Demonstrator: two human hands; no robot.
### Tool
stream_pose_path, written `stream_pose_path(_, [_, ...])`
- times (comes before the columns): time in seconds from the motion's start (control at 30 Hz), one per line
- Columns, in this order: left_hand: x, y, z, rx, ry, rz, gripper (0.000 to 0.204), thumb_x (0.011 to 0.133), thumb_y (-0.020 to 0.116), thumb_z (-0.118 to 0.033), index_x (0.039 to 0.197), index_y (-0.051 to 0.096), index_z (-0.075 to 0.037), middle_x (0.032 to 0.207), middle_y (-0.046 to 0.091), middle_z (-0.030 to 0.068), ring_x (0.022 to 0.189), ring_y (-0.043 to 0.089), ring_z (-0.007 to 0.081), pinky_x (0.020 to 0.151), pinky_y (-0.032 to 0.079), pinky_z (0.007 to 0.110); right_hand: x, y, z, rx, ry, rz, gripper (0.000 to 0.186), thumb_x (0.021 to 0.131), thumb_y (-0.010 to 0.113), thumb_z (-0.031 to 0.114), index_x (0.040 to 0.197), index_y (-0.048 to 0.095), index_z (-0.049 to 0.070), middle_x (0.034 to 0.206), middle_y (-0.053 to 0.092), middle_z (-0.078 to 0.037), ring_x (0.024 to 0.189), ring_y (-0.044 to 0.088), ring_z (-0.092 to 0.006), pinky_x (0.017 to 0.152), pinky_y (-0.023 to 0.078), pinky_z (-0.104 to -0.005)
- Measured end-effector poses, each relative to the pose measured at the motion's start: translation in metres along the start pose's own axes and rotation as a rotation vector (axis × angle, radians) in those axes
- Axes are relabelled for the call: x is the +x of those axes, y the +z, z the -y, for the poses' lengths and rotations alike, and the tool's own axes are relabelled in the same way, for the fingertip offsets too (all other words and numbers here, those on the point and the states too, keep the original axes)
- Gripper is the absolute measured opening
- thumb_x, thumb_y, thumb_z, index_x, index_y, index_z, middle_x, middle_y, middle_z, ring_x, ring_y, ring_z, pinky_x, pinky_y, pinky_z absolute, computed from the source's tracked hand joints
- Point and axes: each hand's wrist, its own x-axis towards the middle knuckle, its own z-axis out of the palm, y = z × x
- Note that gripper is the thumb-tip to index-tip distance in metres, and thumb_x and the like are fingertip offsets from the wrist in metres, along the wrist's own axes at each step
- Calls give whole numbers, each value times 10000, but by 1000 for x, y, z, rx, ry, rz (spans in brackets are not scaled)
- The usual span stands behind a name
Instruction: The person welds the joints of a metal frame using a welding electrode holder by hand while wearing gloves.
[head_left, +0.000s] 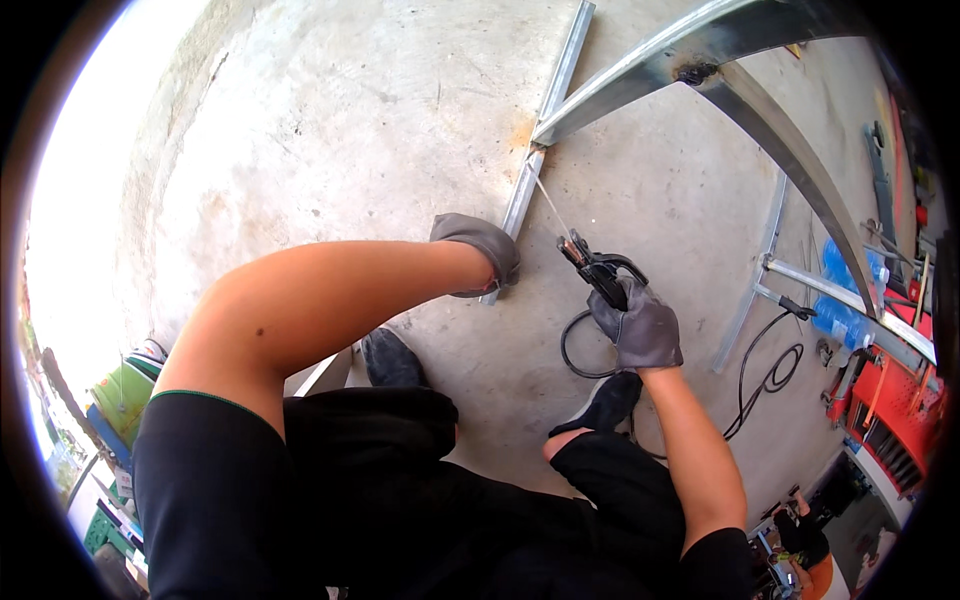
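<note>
Left hand (475, 252), gray glove: elbow bent outward, forearm level across, placed at the near end of a silvery straight metal bar (519, 200); fingers hidden, so whether its grip is closed cannot be told. Right hand (643, 328), matching glove: forearm reaching forward, grip closed around a black electrode holder (590, 262); thin rod (547, 198) slants toward the bar, near its joint with a flat-sided steel frame (640, 88). Concrete floor (330, 150), stained, spreads wide leftward; frame bounds the right.

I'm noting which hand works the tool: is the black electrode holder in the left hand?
No, the gloved right hand grips the black electrode holder.
</note>
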Motion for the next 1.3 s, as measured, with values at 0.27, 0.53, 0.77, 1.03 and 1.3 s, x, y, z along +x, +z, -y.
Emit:
stream_pose_path(0.27, [-10, -7, -5, -11, -36, 3, 464, 880, 699, -526, 1124, 857, -165, 1059, 820, 117, 989, 790, 331, 844, 571, 461, 16, -12, 5, -343, -15, 38, 366, 989, 718, 465, 1191, 792, 169, 1084, 767, -138, 931, 771, -362, 813, 613, -504])
stream_pose_path(0.53, [-20, -10, -9, 9, -17, 10, 376, 894, 681, -451, 1065, 862, -170, 1024, 814, 152, 973, 793, 330, 866, 563, 461, -14, 6, -24, -419, -186, -31, 416, 934, 776, 502, 1224, 830, 209, 1005, 782, -137, 861, 770, -338, 754, 608, -484])
stream_pose_path(0.77, [-25, -4, -5, 139, 47, -92, 407, 973, 622, -436, 1132, 856, -143, 1081, 826, 146, 980, 802, 357, 808, 589, 495, -18, 2, -20, -324, -189, -71, 384, 959, 742, 493, 1202, 815, 205, 1036, 764, -102, 889, 769, -320, 782, 613, -485])
stream_pose_path(1.03, [-13, -4, -9, 98, -19, 0, 446, 967, 611, -511, 1131, 863, -181, 1059, 834, 100, 986, 806, 330, 813, 579, 491, 19, 0, 3, -235, -50, -45, 410, 985, 703, 498, 1251, 788, 198, 1084, 766, -142, 977, 768, -371, 834, 614, -518])
stream_pose_path(1.3, [-2, 6, -1, 108, 24, -25, 453, 948, 609, -533, 1110, 865, -196, 1027, 831, 95, 965, 802, 333, 817, 572, 492, 28, 2, 9, -270, 47, 40, 438, 1020, 642, 542, 1258, 772, 198, 1117, 759, -152, 1010, 764, -375, 862, 610, -533])
